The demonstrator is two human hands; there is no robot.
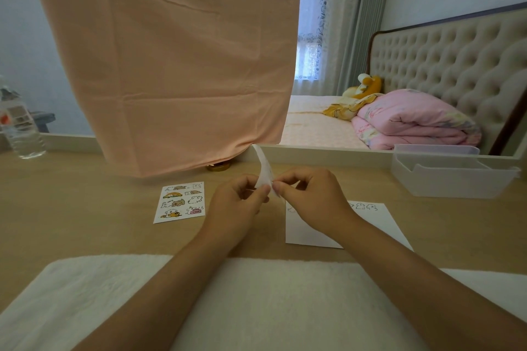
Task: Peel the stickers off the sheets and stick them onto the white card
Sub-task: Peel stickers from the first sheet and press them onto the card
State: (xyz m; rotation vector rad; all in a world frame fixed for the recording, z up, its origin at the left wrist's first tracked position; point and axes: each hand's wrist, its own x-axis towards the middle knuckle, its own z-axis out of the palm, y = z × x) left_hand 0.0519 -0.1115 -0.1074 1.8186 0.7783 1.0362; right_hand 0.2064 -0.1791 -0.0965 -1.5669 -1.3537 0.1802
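Note:
Both hands meet above the wooden table. My left hand (238, 202) pinches a white sticker sheet (263, 168) that stands up on edge and curves away from me. My right hand (310, 202) pinches the same sheet's lower edge with thumb and forefinger; whether a sticker is lifted is too small to tell. A second sticker sheet (180, 202) with several cartoon animals lies flat on the table to the left. The white card (379, 222) lies to the right, partly under my right wrist, with a few small stickers along its far edge.
A peach cloth (176, 65) hangs over the mirror behind the table. A clear plastic tray (450, 177) sits at the back right, a water bottle (20, 128) at the far left. A white towel (256, 308) covers the near table edge under my forearms.

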